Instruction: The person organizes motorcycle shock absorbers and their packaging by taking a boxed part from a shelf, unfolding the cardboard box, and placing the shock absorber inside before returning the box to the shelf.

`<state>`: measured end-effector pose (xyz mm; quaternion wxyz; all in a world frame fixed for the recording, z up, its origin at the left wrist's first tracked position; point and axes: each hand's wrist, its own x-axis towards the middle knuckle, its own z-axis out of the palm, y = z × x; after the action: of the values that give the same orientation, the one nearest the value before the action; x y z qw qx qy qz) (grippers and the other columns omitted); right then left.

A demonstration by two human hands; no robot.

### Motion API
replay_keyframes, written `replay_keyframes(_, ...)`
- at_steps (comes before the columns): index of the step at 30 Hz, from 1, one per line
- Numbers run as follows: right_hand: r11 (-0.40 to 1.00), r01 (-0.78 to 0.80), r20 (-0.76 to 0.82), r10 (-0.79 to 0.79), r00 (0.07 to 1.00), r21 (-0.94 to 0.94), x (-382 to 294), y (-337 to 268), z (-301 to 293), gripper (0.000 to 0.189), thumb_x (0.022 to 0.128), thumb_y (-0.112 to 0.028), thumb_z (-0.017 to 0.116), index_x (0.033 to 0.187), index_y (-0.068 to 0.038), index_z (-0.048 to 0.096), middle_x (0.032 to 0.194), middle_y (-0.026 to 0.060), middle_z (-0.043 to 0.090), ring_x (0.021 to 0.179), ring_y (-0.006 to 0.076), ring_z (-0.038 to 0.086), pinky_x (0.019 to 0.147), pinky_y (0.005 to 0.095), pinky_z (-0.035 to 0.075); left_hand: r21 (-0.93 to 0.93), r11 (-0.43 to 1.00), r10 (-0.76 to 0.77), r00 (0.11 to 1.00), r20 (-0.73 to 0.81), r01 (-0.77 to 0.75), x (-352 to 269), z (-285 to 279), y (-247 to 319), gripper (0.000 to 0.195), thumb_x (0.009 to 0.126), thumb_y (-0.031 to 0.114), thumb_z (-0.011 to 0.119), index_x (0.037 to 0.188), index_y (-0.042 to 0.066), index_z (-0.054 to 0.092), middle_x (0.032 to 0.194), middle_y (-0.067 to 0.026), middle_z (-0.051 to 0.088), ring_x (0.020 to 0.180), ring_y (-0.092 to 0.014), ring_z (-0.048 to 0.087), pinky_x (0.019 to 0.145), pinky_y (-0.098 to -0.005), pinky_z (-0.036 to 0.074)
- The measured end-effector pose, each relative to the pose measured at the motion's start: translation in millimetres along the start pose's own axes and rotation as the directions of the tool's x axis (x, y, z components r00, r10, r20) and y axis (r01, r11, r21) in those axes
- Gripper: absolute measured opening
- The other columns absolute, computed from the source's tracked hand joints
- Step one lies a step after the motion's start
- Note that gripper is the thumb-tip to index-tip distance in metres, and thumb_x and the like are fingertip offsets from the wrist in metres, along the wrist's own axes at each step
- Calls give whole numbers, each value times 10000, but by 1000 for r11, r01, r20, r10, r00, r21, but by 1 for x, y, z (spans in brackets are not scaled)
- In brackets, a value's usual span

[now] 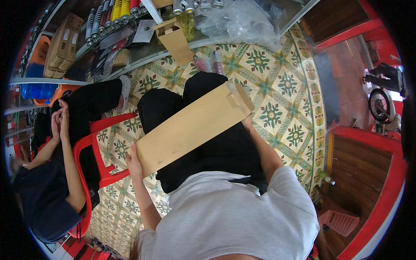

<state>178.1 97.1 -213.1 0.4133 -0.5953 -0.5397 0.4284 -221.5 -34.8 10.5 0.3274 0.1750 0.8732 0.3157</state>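
A long brown cardboard box (191, 128) lies slantwise above my lap, its far right end with the flaps (242, 97) open. Something clear like plastic film shows at that end. My left hand (134, 161) grips the closed lower left end, thumb on the top face. Under the flap end, my right hand (247, 124) supports the box, its fingers mostly hidden. Beyond my knees, two shock absorbers with pinkish-red springs (217, 63) lie on the tiled floor, at least one in clear wrapping. Another open cardboard box (175, 42) stands near them against the shelf.
At left a person (61, 130) sits on a red plastic chair (94, 152), hands together. Shelving ahead holds coil-spring shock absorbers (110, 16), stacked cartons (63, 45) and plastic bags (237, 22). A red-framed wooden panel (357, 169) and a plastic stool (341, 221) are at right.
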Motion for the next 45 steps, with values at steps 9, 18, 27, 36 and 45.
replay_keyframes(9,982,-161,-167,143,975,-101,-12,-42,-43,417,622,-157,777,955,1,582,852,99,648,775,193,617,718,311,480,67,998,8,998,-59,-4,-13,-1,15,826,806,547,521,1182,-178,399,1168,-247,503,1103,-286,483,949,-307,345)
replay_keyframes(18,952,239,-600,-308,739,-193,2,-144,-120,373,644,-79,781,946,28,591,930,92,615,811,138,564,755,278,447,18,997,78,997,14,-78,-14,-4,18,833,785,559,537,1183,-161,414,1176,-234,508,1120,-299,476,964,-320,334)
replay_keyframes(27,648,750,-855,-305,420,137,40,-313,-157,223,805,-130,629,953,16,550,882,77,598,777,146,580,678,295,492,55,997,59,998,-14,-58,-18,-5,14,825,771,590,524,1199,-111,441,1182,-241,506,1135,-312,470,970,-329,329)
replay_keyframes(36,687,444,-537,-93,839,576,103,-294,-143,274,832,-328,586,921,-71,554,804,26,573,697,152,568,607,307,492,21,993,115,993,35,-116,0,-6,-9,845,765,605,508,1230,-94,416,1218,-268,464,1162,-348,439,985,-361,316)
replay_keyframes(45,625,141,-201,25,979,768,121,-257,-109,403,832,-379,562,1092,-77,502,994,50,570,902,197,556,821,358,452,88,990,116,992,-51,-111,-20,-10,9,908,745,617,523,1242,-128,374,1241,-294,426,1187,-356,411,993,-370,310)
